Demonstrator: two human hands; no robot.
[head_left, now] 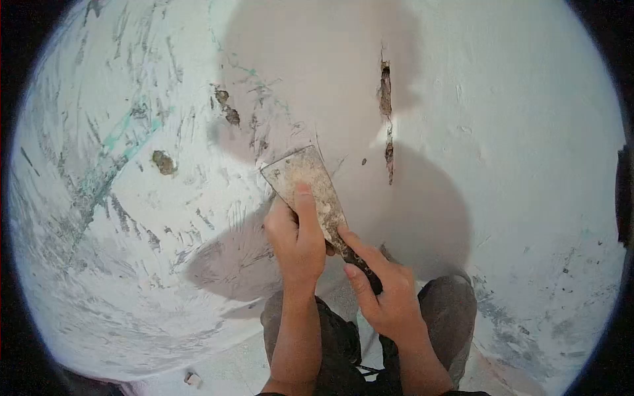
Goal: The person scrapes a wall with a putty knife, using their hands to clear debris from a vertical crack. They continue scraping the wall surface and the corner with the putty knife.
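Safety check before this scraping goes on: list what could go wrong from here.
The left hand presses a finger onto the scraper blade; a slip could run it along the metal edge. The right hand holds only the handle end, so the tilted blade might dig a corner into the wall. The crack beside it could chip wider if the blade catches it.

Both hands point(343, 257) press a putty knife point(309, 188) flat against the scraped wall point(165, 218).

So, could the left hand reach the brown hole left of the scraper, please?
Probably yes: the left hand presses on the scraper, and the wall between it and the hole is bare, nothing in the way.
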